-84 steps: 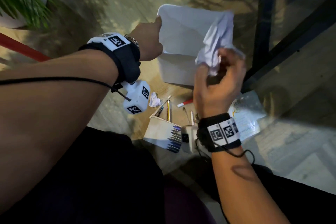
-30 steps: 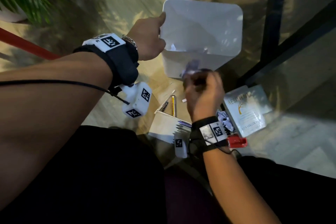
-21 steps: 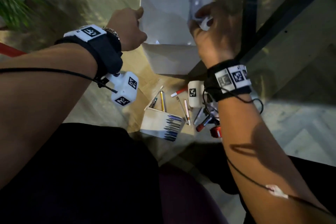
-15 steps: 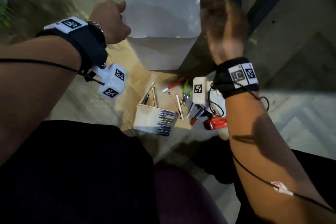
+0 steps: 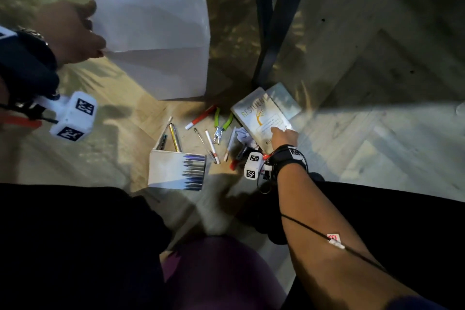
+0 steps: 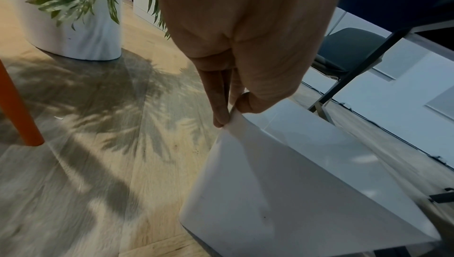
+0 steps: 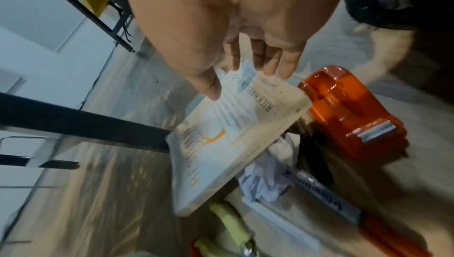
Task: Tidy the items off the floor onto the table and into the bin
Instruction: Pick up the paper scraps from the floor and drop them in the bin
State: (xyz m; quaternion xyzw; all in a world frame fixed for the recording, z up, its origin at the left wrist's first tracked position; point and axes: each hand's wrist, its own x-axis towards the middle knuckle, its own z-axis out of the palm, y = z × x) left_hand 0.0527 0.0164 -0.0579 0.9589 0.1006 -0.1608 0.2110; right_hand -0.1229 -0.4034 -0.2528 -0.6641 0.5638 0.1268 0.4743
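My left hand (image 5: 94,30) pinches the rim of the white bin (image 5: 156,33), which stands on the floor; in the left wrist view the thumb and fingers (image 6: 221,113) clamp the corner of the bin (image 6: 294,183). My right hand (image 5: 276,131) is down on the near end of a pale book (image 5: 260,116). In the right wrist view the thumb lies on the book (image 7: 233,144) cover and the straight fingers (image 7: 270,67) reach past its edge; the right hand (image 7: 242,82) holds nothing. A crumpled paper ball (image 5: 243,135) (image 7: 265,179) lies beside the book.
Scattered on the floor are a red marker (image 5: 201,116), green-handled pliers (image 5: 221,123), several pens, a pencil box (image 5: 176,171) and an orange tape dispenser (image 7: 343,115). A black table leg (image 5: 273,33) stands just beyond the book. A white plant pot (image 6: 73,18) is further left.
My right hand let the crumpled paper go over the bin, then came down empty onto the book on the floor. The left hand has kept its pinch on the bin rim.
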